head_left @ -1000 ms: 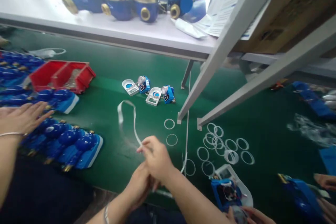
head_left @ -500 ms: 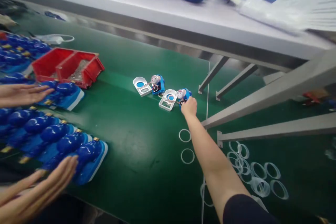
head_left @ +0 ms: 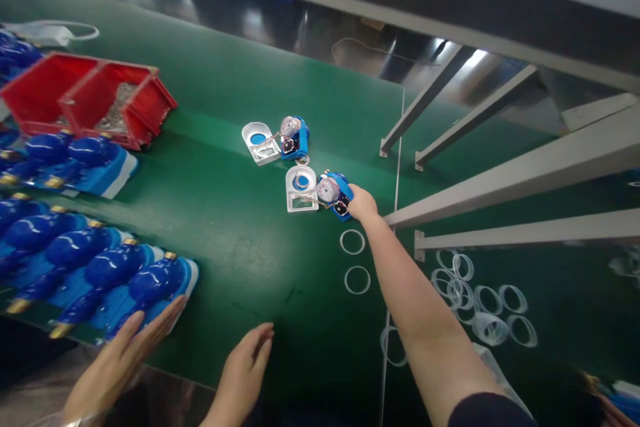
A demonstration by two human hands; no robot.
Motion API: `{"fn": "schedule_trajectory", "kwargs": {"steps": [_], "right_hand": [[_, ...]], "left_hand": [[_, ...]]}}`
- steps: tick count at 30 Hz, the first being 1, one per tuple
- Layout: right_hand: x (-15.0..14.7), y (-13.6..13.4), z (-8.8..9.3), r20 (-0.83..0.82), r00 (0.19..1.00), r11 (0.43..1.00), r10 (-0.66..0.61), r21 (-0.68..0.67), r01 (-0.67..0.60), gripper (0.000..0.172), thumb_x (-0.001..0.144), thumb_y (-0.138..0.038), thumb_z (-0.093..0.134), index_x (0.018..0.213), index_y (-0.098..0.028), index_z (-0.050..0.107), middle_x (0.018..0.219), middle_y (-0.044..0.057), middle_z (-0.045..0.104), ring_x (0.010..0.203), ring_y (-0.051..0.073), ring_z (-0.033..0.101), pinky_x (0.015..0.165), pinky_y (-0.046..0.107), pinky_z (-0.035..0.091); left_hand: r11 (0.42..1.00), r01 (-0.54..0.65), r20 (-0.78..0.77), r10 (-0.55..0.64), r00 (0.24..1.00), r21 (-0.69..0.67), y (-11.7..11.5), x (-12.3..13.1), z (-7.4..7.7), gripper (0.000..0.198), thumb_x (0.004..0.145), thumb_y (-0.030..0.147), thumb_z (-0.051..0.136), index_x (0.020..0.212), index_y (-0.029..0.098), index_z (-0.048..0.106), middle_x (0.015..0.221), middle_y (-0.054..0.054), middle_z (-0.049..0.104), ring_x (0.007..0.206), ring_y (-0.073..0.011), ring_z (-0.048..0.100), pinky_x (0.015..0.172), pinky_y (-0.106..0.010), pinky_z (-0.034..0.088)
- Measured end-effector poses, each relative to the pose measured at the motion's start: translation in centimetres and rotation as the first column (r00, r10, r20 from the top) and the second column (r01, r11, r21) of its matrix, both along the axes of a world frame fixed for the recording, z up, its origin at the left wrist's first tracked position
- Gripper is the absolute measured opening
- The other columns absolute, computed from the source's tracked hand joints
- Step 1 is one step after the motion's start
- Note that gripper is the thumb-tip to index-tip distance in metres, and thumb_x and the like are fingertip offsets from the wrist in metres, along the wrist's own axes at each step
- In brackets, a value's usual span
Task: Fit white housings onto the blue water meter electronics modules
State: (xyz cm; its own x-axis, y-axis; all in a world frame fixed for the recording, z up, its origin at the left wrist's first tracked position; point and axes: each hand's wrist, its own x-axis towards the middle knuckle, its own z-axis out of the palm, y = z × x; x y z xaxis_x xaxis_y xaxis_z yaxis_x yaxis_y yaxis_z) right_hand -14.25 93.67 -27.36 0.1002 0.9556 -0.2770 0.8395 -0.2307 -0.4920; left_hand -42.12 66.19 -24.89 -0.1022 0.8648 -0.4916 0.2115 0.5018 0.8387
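Observation:
My right hand (head_left: 362, 203) reaches across the green table with its fingers closed on the right edge of a blue water meter (head_left: 343, 193). A clear round register and a dark circuit part show on this meter. Its white cover (head_left: 302, 189) lies to its left, joined by thin wires. Behind stands a second blue meter (head_left: 300, 140) with its own white cover (head_left: 260, 143) beside it. Low in the middle, my left hand (head_left: 243, 367) hovers by the table's front edge, fingers loosely bent and thumb apart, with nothing visible in it.
A co-worker's hand (head_left: 125, 357) touches the end of a row of blue meters (head_left: 157, 280) at left. Red bins (head_left: 145, 113) stand behind. Clear rings (head_left: 353, 241) lie near my right forearm, with more (head_left: 490, 328) farther right. Grey shelf legs (head_left: 500, 173) slant across the right.
The view has tilted down and the shelf has moved up. My right hand has turned the meter and shifted it left with its cover. My left hand has come into view; the co-worker's upper hand is gone.

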Motion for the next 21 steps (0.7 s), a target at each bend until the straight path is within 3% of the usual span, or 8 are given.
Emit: {"fn": "schedule_trajectory", "kwargs": {"steps": [1,3,7,9,12,14,17,21], "right_hand": [[-0.1,-0.8,0.0,-0.034,0.999,0.999,0.036,0.000,-0.036,0.037,0.068,-0.004,0.060,0.104,-0.016,0.062,0.098,0.008,0.065,0.089,0.020,0.060,0.079,0.030,0.043],[-0.4,-2.1,0.2,-0.096,0.992,0.996,0.085,0.020,-0.083,0.043,0.066,0.002,0.057,0.104,-0.017,0.062,0.101,0.004,0.065,0.093,0.017,0.058,0.084,0.027,0.042],[-0.2,-5.4,1.4,-0.137,0.991,0.997,0.002,0.080,0.009,0.029,0.070,-0.004,0.058,0.097,-0.014,0.061,0.101,0.006,0.064,0.095,0.013,0.056,0.091,0.028,0.039],[0.4,-8.3,1.9,-0.114,0.988,0.988,-0.105,0.098,0.117,0.020,0.078,-0.012,0.053,0.096,-0.014,0.060,0.102,0.008,0.063,0.094,0.015,0.056,0.092,0.032,0.041],[0.8,-13.9,1.4,-0.062,0.970,0.970,-0.234,0.048,0.237,0.016,0.083,-0.014,0.046,0.091,-0.015,0.060,0.096,0.010,0.062,0.086,0.019,0.059,0.081,0.037,0.047],[0.3,-17.7,0.3,-0.038,0.967,0.967,-0.253,-0.035,0.252,0.007,0.077,-0.015,0.056,0.083,-0.016,0.060,0.087,0.009,0.062,0.078,0.021,0.059,0.072,0.038,0.049],[-0.8,-21.6,-1.4,-0.007,0.958,0.955,-0.285,-0.092,0.283,0.016,0.071,-0.023,0.067,0.083,-0.017,0.059,0.090,0.011,0.059,0.079,0.025,0.058,0.070,0.040,0.050],[-0.9,-23.1,-3.1,0.043,0.898,0.897,-0.439,-0.043,0.440,0.029,0.086,-0.037,0.044,0.100,-0.013,0.051,0.102,0.020,0.052,0.082,0.027,0.057,0.067,0.042,0.049]], "left_hand": [[1.000,0.007,-0.050,-0.007,0.999,0.003,0.8,1.8,-0.3,0.030,0.069,0.041,0.057,0.098,0.039,0.066,0.103,0.001,0.069,0.104,-0.0278,0.060,0.095,-0.048,0.044],[0.977,0.175,-0.227,-0.144,0.963,0.123,3.7,4.4,-0.7,0.035,0.076,0.037,0.054,0.109,0.028,0.061,0.116,-0.007,0.062,0.110,-0.0261,0.057,0.100,-0.045,0.040],[0.822,0.462,-0.534,-0.239,0.811,0.333,12.5,6.6,-1.2,0.045,0.084,0.027,0.041,0.127,0.015,0.045,0.131,-0.013,0.049,0.125,-0.0233,0.042,0.107,-0.041,0.032],[0.750,0.579,-0.657,-0.265,0.706,0.319,17.1,7.4,-1.5,0.049,0.084,0.026,0.042,0.130,0.010,0.039,0.137,-0.015,0.042,0.130,-0.0246,0.034,0.108,-0.041,0.028],[0.646,0.741,-0.772,-0.373,0.514,0.181,22.3,8.8,-2.1,0.050,0.084,0.031,0.046,0.130,0.012,0.040,0.142,-0.014,0.035,0.133,-0.0296,0.026,0.108,-0.048,0.024],[0.574,0.815,-0.772,-0.484,0.411,0.074,24.5,9.5,-2.6,0.048,0.084,0.036,0.047,0.128,0.016,0.043,0.142,-0.013,0.036,0.131,-0.0301,0.030,0.104,-0.049,0.027],[0.488,0.873,-0.740,-0.585,0.333,0.008,26.3,9.9,-3.1,0.046,0.082,0.042,0.050,0.123,0.020,0.046,0.135,-0.011,0.043,0.120,-0.0266,0.043,0.097,-0.041,0.036],[0.440,0.897,-0.780,-0.578,0.239,-0.051,27.3,10.1,-2.7,0.046,0.079,0.049,0.052,0.115,0.022,0.052,0.117,-0.009,0.052,0.103,-0.0242,0.054,0.085,-0.033,0.042]]}}
